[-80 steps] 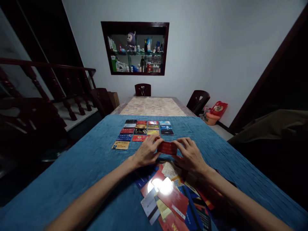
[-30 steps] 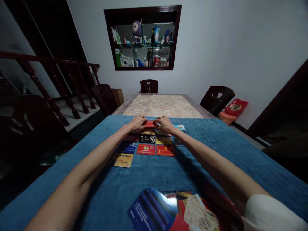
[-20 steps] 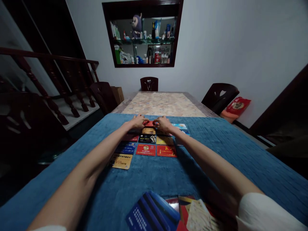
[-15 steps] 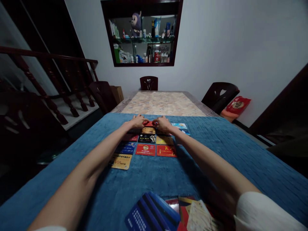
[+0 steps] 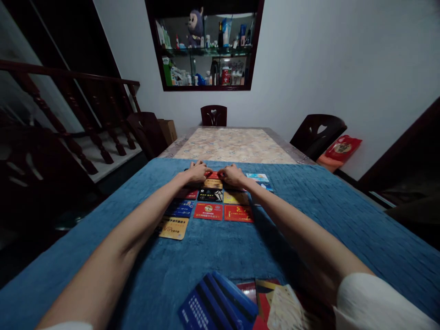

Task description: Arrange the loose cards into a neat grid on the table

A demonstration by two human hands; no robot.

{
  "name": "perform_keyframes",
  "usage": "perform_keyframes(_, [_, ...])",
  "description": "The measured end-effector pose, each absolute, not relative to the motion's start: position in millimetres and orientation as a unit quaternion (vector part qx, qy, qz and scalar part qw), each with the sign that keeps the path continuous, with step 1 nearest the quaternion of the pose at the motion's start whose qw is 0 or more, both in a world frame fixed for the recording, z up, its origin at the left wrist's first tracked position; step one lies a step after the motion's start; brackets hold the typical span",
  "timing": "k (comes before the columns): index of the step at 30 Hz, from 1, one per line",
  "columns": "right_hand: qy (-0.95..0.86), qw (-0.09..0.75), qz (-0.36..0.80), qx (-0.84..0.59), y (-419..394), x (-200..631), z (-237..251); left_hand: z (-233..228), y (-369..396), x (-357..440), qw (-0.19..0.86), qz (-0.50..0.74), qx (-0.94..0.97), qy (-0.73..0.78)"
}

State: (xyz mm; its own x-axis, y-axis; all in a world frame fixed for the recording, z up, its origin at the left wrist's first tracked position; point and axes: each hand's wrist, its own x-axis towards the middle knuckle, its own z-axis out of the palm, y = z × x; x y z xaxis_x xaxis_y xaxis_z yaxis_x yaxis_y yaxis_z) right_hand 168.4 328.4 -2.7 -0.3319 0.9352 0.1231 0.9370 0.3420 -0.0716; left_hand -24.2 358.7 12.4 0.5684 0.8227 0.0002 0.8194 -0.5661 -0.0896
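Both arms are stretched forward over a blue cloth [image 5: 103, 238] that covers the near part of a long table. The left hand [image 5: 196, 172] and the right hand [image 5: 233, 176] are laid at the far end of a grid of plastic cards, and between them a red card [image 5: 213, 175] in the farthest row is touched at its two short edges — the left fingers curled onto its left end, the right fingers onto its right end. Whether the card is pinched off the cloth or merely pressed flat cannot be told, as the fingertips are too small and dim.

Nearer rows of the grid are seen between the forearms: a gold card [image 5: 213, 184] just behind the red one's near edge, a black card [image 5: 210, 196], a yellow card [image 5: 235, 198], and two red cards side by side [image 5: 207, 211] [image 5: 238, 213]. A blue card [image 5: 181, 209] and an orange VIP card [image 5: 173, 227] are partly hidden by the left forearm. Light blue cards [image 5: 257, 177] lie just beside the right hand.

At the lower edge a loose heap of cards is found — a dark blue card [image 5: 215, 307] uppermost. Beyond the cloth, the bare patterned tabletop [image 5: 233, 144], a dark chair [image 5: 213, 115] and a wall niche [image 5: 206, 46] with bottles are seen.
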Motion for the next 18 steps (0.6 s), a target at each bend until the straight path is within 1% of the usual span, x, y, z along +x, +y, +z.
perform_keyframes(5, [-0.814,0.067,-0.007,-0.577,325.8,168.5,-0.9,14.7,354.5,-26.5,0.047,0.013,-0.887,-0.460])
perform_keyframes(10, [-0.818,0.075,-0.014,-0.571,317.6,173.2,2.7,19.1,339.0,-29.5,0.071,-0.041,-0.899,-0.431])
perform_keyframes(18, [-0.829,0.095,-0.028,-0.551,277.1,179.4,14.4,25.9,273.7,-30.8,0.068,-0.094,-0.927,-0.356])
